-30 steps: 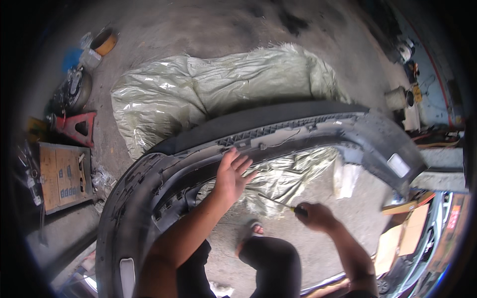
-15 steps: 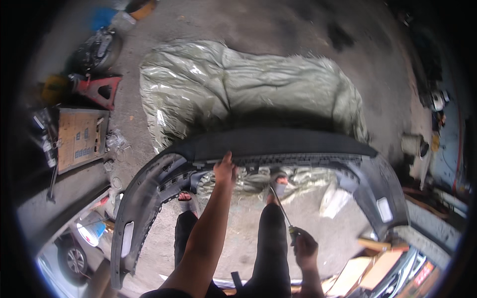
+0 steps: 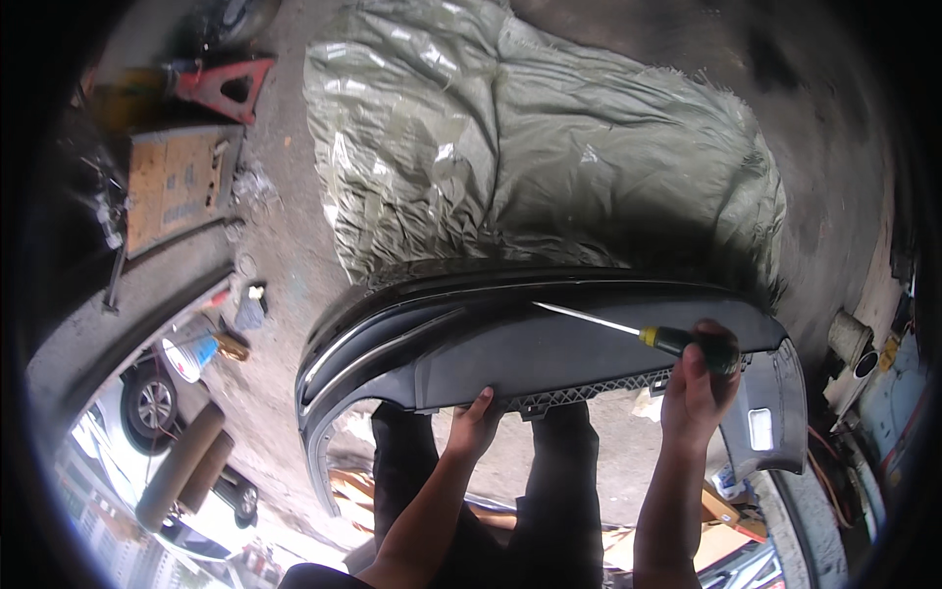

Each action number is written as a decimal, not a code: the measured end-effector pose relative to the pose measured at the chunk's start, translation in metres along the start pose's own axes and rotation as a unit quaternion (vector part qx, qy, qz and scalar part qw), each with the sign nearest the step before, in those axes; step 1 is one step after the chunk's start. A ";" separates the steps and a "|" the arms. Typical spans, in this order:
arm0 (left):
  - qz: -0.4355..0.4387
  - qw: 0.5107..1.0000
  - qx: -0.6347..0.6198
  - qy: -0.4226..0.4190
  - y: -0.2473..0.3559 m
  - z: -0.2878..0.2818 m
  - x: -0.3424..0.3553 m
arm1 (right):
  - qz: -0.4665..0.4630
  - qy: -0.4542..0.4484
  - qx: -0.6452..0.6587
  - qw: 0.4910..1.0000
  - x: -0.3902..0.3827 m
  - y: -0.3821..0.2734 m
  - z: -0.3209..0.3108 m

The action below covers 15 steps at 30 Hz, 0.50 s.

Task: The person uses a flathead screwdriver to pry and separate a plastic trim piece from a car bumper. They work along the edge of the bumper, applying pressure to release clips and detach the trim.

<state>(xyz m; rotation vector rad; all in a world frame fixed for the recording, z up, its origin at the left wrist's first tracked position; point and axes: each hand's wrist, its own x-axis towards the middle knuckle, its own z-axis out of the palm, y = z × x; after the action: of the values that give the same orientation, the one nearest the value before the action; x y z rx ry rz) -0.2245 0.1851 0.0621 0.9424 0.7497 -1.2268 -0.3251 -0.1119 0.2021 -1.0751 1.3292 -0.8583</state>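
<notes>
A black car bumper [image 3: 510, 344] stretches across the middle in front of my legs, its outer side partly turned toward me and a lattice strip along its near edge. My left hand [image 3: 476, 420] grips that near edge, thumb on top. My right hand [image 3: 699, 388] is closed on a screwdriver [image 3: 667, 341] with a dark, yellow-collared handle; its long shaft points left over the bumper, and I cannot tell whether the tip touches it. Beyond the bumper a crumpled pale green sheet [image 3: 549, 147] lies on the floor.
At the left stand a red jack stand [image 3: 226, 86], a board with cardboard [image 3: 167, 191], a concrete ledge and a blue-and-white bucket [image 3: 191, 355]. Cars [image 3: 147, 402] show beyond the ledge at lower left. Cylindrical containers [image 3: 850, 342] and clutter line the right side; cardboard lies behind my legs.
The bumper has tipped over so more of its outer side shows. My left hand has closed on its edge. My right hand has risen with the screwdriver over the bumper. The view has shifted.
</notes>
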 end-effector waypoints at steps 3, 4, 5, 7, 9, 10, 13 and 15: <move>-0.018 1.000 0.007 0.008 -0.008 -0.014 -0.012 | 0.005 -0.068 0.056 0.996 0.020 0.010 0.039; -0.027 1.000 0.001 0.015 -0.009 -0.016 -0.013 | 0.006 -0.092 0.076 0.993 0.024 0.015 0.052; -0.042 0.999 -0.002 0.031 -0.009 -0.016 -0.013 | 0.014 -0.115 0.095 0.989 0.029 0.021 0.065; -0.030 1.000 -0.008 -0.002 -0.008 -0.015 -0.010 | 0.002 -0.137 0.094 0.986 0.035 0.028 0.086; -0.020 0.999 -0.028 -0.015 -0.005 -0.012 -0.007 | 0.009 -0.138 0.134 0.981 0.038 0.035 0.105; -0.024 0.999 -0.025 -0.018 -0.004 -0.010 -0.005 | 0.014 -0.126 0.137 0.982 0.037 0.039 0.114; -0.034 0.998 -0.044 -0.013 -0.002 -0.007 -0.003 | 0.033 -0.120 0.118 0.985 0.035 0.048 0.137; -0.033 0.998 -0.055 -0.013 -0.003 -0.006 -0.003 | 0.051 -0.114 0.112 0.986 0.034 0.052 0.146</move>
<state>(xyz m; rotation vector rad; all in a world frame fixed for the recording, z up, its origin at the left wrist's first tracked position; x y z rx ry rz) -0.2280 0.1911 0.0615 0.8148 0.8258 -1.2406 -0.1822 -0.1111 0.1322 -0.8926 1.0602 -0.7635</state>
